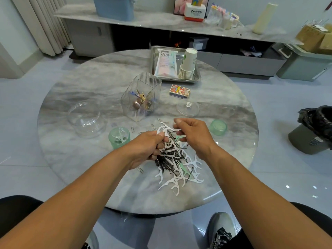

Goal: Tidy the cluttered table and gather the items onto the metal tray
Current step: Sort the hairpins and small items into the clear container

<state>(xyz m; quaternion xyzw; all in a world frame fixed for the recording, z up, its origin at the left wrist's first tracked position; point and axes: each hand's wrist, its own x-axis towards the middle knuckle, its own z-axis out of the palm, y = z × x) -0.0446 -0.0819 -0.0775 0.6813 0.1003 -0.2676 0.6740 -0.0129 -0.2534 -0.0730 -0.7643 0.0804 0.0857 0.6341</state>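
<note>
A clump of floss picks & black hairpins is gripped by the left hand, fingers curled, just above the pile on the near tabletop. One hairpin is pinched by the right hand. The metal tray, w/ paper cups & a packet, sits far right-centre.

A black-bagged bin stands on the floor beside a sideboard.

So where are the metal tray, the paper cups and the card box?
Tray (197,78): head view, near right rim.
Cups (189,63): head view, side of the stack.
Card box (179,90): head view, printed top face.
</note>
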